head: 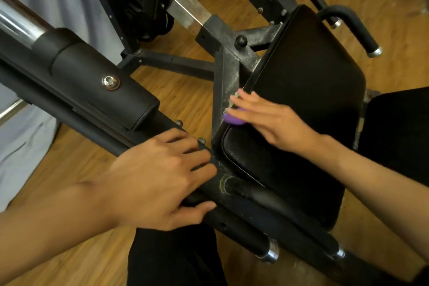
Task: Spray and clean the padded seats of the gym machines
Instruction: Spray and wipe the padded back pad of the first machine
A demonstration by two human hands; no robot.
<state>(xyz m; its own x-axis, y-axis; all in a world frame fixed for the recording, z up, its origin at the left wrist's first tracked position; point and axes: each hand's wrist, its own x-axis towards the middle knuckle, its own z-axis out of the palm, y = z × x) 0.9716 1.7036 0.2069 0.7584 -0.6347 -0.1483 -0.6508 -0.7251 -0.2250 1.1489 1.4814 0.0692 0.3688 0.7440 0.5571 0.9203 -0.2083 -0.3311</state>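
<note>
A black padded seat (301, 90) fills the right half of the head view, tilted away from me. My right hand (267, 121) lies on its left edge with straight fingers and presses a purple cleaning pad (232, 119) against the seam where the seat meets the dusty metal frame (226, 86). Most of the pad is hidden under my palm. My left hand (162, 179) grips the machine's black bar (92, 100), fingers over the top and thumb underneath. No spray bottle is in view.
A chrome tube (16, 23) runs into the bar at upper left. Black curved handles (352, 23) with chrome caps stand behind the seat. Weight plates (139, 2) hang at the top. Wood floor (176, 95) lies below; my dark trouser leg (171, 260) is at the bottom.
</note>
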